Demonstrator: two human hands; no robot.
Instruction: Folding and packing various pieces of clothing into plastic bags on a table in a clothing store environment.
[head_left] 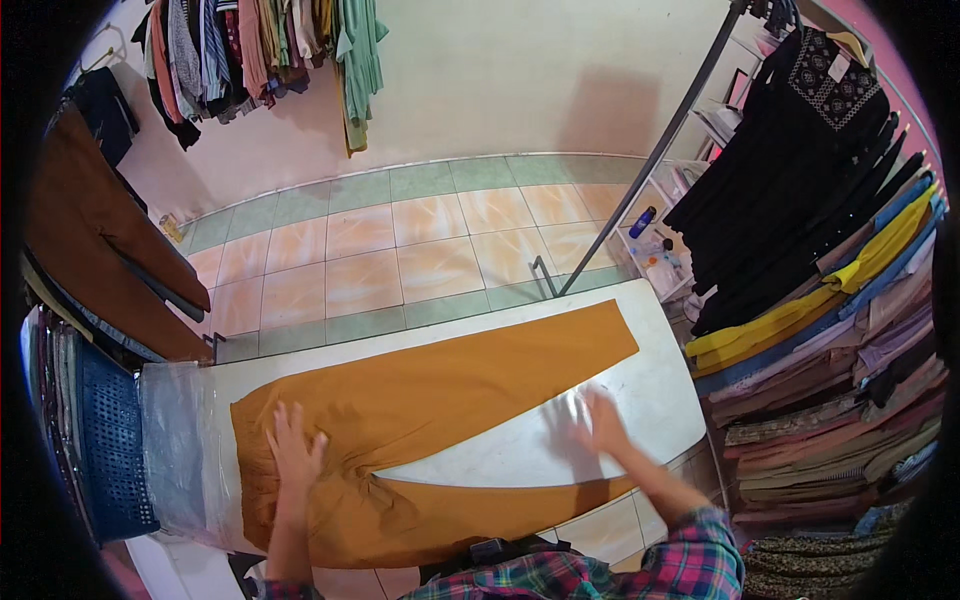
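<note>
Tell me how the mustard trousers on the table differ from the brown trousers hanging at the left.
The mustard trousers lie spread on the white table; the brown trousers hang at the left. The mustard trousers look lighter and yellower, the brown trousers darker. Both look plain and long-legged.

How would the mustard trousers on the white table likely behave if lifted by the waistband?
The trousers would probably sag and fold, since their cloth is creased and bunched in places. They look fairly light for their size, as the fabric lies flat on the table. The puckered waistband may stretch a little.
</note>
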